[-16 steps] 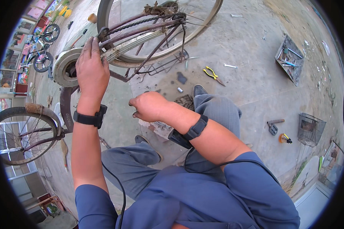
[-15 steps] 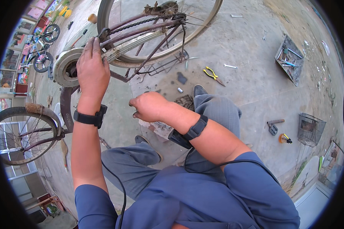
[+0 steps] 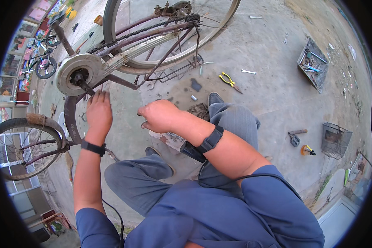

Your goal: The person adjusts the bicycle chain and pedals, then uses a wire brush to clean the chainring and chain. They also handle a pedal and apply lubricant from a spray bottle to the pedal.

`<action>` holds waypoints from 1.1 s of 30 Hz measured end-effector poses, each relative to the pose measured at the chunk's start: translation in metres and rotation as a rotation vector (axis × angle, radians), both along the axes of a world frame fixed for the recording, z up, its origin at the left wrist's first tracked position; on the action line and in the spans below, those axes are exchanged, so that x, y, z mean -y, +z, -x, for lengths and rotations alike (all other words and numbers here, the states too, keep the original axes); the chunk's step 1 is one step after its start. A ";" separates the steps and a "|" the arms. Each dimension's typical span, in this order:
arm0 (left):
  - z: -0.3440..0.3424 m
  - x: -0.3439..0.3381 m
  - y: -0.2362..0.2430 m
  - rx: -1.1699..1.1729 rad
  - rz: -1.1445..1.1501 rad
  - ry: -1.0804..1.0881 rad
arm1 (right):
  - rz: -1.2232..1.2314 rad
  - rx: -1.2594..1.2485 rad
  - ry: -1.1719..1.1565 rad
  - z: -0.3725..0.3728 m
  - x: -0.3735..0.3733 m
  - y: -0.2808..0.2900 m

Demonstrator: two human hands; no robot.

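Observation:
An upturned bicycle [image 3: 72, 120] with a worn purple frame fills the upper left. My left hand [image 3: 99, 115] is closed at the near end of its crank arm [image 3: 86, 87], the fingers hooked over it. That crank comes out of the whitish round chain guard [image 3: 66, 78]. On the far side, the other crank arm [image 3: 63, 39] points up and carries a pedal [image 3: 57, 19]. The chain [image 3: 128, 36] runs back to the rear wheel [image 3: 173, 62]. My right hand [image 3: 161, 116] hovers in front of me with its fingers curled; its palm is hidden.
Yellow-handled pliers [image 3: 230, 82], a wrench [image 3: 248, 71] and a small metal cylinder [image 3: 194, 98] lie on the concrete. A tool tray [image 3: 314, 66] stands farther right. Below it are a loose pedal [image 3: 294, 140], an orange tape roll [image 3: 305, 150] and a wire basket [image 3: 336, 140].
My left hand has come down toward me from above the chain guard. The cranks have turned, and the far pedal now shows at the upper left. My right hand has barely moved.

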State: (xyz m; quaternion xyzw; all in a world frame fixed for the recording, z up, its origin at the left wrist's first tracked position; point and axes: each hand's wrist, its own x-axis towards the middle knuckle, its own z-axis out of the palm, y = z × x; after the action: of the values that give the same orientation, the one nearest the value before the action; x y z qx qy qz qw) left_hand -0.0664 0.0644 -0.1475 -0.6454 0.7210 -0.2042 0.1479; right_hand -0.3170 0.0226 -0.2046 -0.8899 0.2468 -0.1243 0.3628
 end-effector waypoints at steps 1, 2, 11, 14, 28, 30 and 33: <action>-0.007 -0.006 0.000 -0.044 0.011 0.027 | -0.002 0.000 -0.004 -0.001 -0.001 0.000; -0.014 -0.011 -0.001 -0.077 0.084 0.001 | -0.007 -0.003 -0.001 -0.003 -0.003 0.000; -0.048 -0.018 0.001 -1.697 0.508 0.782 | 0.009 -0.023 -0.010 0.000 -0.004 -0.001; -0.063 -0.014 -0.003 -2.373 0.752 0.801 | 0.001 -0.015 -0.010 0.000 -0.004 0.001; 0.017 0.042 0.129 -1.304 0.895 0.183 | -0.004 0.002 0.006 0.003 -0.004 0.006; 0.050 0.057 0.118 -0.906 0.805 0.136 | -0.005 -0.003 0.000 0.003 -0.004 0.007; 0.079 0.074 0.087 -0.433 0.651 0.123 | -0.014 -0.014 -0.003 0.004 -0.003 0.008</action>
State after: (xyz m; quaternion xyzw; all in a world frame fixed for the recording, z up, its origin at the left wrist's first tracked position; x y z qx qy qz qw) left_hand -0.1450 -0.0093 -0.0605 -0.7287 0.5930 -0.2721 -0.2081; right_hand -0.3209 0.0260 -0.1962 -0.8878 0.2515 -0.1170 0.3673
